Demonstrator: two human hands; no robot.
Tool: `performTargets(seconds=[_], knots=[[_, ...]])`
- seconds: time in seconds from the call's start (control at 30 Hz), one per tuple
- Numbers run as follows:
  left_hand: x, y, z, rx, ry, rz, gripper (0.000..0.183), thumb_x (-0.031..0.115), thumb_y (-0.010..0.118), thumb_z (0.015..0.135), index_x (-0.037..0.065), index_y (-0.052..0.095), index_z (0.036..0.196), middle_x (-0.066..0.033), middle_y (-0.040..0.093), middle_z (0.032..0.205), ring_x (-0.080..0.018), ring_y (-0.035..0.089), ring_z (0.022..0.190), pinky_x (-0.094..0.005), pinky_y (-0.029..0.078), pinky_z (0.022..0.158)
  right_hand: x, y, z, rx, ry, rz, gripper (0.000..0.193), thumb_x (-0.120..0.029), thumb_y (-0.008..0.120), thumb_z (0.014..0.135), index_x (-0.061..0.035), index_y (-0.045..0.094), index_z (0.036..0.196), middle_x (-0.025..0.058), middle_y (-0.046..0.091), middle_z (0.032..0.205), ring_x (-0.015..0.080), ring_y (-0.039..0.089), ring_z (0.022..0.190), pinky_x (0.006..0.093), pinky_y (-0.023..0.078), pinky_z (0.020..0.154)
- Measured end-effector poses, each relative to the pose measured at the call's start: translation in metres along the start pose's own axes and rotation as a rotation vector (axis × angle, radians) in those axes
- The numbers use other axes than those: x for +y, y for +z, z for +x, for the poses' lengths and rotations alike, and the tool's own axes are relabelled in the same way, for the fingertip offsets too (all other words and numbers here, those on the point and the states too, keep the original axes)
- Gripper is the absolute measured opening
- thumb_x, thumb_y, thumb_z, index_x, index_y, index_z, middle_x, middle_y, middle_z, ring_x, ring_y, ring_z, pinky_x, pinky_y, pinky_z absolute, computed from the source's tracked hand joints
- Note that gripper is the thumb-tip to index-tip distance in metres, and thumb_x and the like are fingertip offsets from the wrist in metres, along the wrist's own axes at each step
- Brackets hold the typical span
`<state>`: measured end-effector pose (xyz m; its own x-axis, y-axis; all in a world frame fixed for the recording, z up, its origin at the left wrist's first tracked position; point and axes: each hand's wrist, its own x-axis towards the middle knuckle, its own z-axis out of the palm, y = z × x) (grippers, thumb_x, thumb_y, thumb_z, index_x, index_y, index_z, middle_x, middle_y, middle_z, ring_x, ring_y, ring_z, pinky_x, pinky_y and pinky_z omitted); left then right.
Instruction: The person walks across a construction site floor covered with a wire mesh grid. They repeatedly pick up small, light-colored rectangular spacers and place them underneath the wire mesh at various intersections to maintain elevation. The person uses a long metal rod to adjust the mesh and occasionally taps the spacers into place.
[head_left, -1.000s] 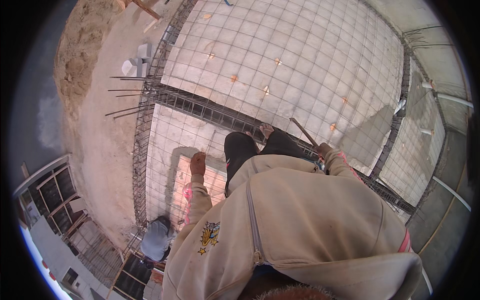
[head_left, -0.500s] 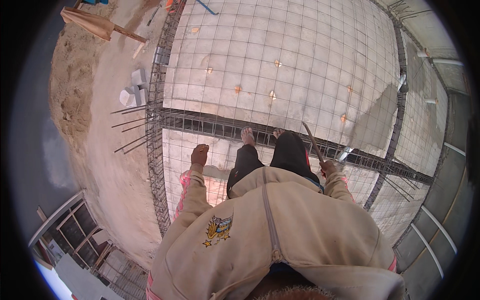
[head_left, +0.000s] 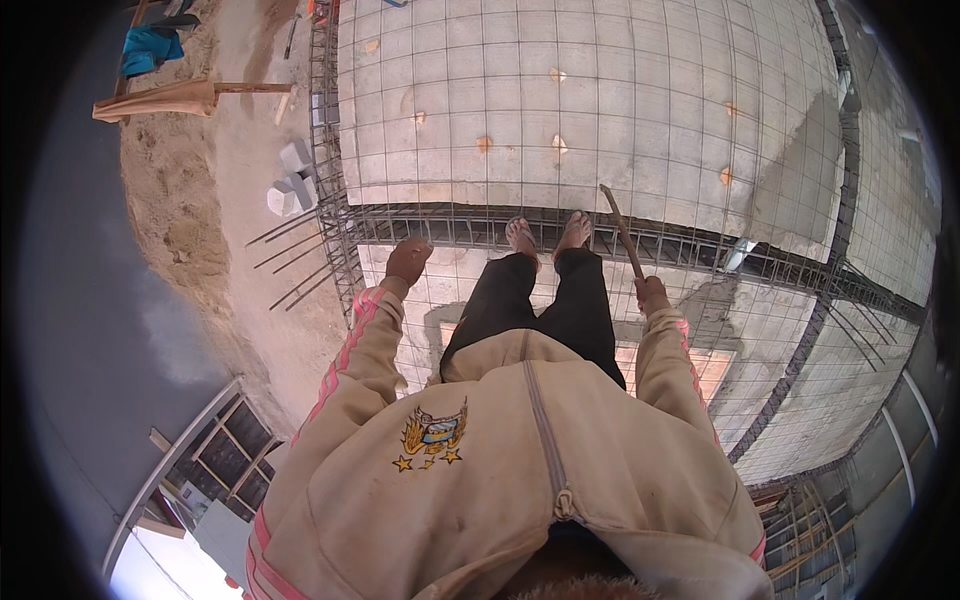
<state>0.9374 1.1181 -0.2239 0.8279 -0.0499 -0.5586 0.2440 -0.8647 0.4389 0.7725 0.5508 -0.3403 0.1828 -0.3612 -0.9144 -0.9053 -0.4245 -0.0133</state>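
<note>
My right hand [head_left: 652, 294] is wrapped round the lower end of a long thin brown bar [head_left: 622, 228], whose far end points forward over the wire mesh. I cannot tell if it is wood or rusty metal. Off to the left, my left hand [head_left: 407, 262] is held out in the air with its fingers curled; what is in them, if anything, is too small to make out. Both my feet [head_left: 520, 236] rest side by side near a rebar beam cage [head_left: 460, 228] that crosses from left to right. Steel wire mesh [head_left: 600, 120] covers the pale slab ahead.
Bare rebar ends [head_left: 300, 280] stick out at the left edge. Beyond them are grey blocks [head_left: 290, 190], a sand heap [head_left: 175, 210] and a plank with brown cloth [head_left: 170, 100]. Small orange-white pieces [head_left: 484, 144] dot the slab. Another cage [head_left: 848, 150] runs along the right.
My feet, one ahead of the other before, are now level, and the view has turned slightly. My right hand keeps hold of the bar; my left hand has swung a little forward.
</note>
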Motion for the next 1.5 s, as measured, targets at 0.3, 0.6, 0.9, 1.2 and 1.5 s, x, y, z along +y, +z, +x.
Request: performTargets(seconds=[0.3, 0.6, 0.9, 1.2, 1.5], knots=[[0.15, 0.026, 0.054, -0.146, 0.172, 0.017, 0.037, 0.032, 0.069, 0.09, 0.004, 0.068, 0.113, -0.0156, 0.067, 0.115, -0.0281, 0.066, 0.105, -0.0396, 0.052, 0.09, -0.042, -0.009, 0.068, 0.111, -0.079, -0.167, 0.034, -0.033, 0.055, 0.096, -0.0046, 0.069, 0.108, 0.0211, 0.07, 0.111, 0.0402, 0.066, 0.108, 0.05, 0.054, 0.09], [0.215, 0.03, 0.106, -0.296, 0.178, 0.138, 0.035, 0.029, 0.069, 0.09, 0.005, 0.067, 0.116, -0.0167, 0.067, 0.112, -0.0294, 0.068, 0.101, -0.0388, 0.055, 0.086, -0.06, -0.009, 0.107, 0.09, -0.062, -0.025, 0.031, -0.03, 0.056, 0.095, -0.0072, 0.071, 0.11, 0.0175, 0.07, 0.114, 0.0381, 0.067, 0.107, 0.0501, 0.055, 0.089], [0.229, 0.064, 0.206, -0.43, 0.344, 0.329, 0.036, 0.03, 0.067, 0.092, 0.004, 0.065, 0.117, -0.0165, 0.066, 0.11, -0.0302, 0.066, 0.103, -0.0378, 0.053, 0.088, -0.05, 0.003, 0.109, 0.074, 0.017, 0.025, 0.026, -0.022, 0.053, 0.096, -0.0108, 0.071, 0.111, 0.0158, 0.071, 0.114, 0.0356, 0.068, 0.108, 0.0469, 0.056, 0.089], [0.147, 0.206, 0.484, -0.683, 0.523, 0.583, 0.042, 0.041, 0.062, 0.089, 0.007, 0.068, 0.112, -0.0158, 0.07, 0.102, -0.0341, 0.067, 0.094, -0.0429, 0.051, 0.086, -0.07, 0.042, 0.089, 0.18, 0.128, 0.005, 0.025, -0.031, 0.053, 0.099, -0.0104, 0.06, 0.111, 0.0186, 0.071, 0.095, 0.0413, 0.068, 0.091, 0.0532, 0.054, 0.076], [0.006, 0.374, 0.709, -0.388, 0.123, 0.793, 0.055, 0.05, 0.053, 0.09, 0.001, 0.07, 0.108, -0.0209, 0.069, 0.117, -0.038, 0.065, 0.11, -0.0465, 0.049, 0.096, -0.069, 0.119, 0.092, 0.238, 0.118, 0.347, 0.034, -0.021, 0.054, 0.1, -0.0005, 0.06, 0.127, 0.0232, 0.068, 0.11, 0.0394, 0.065, 0.098, 0.0443, 0.051, 0.082]])
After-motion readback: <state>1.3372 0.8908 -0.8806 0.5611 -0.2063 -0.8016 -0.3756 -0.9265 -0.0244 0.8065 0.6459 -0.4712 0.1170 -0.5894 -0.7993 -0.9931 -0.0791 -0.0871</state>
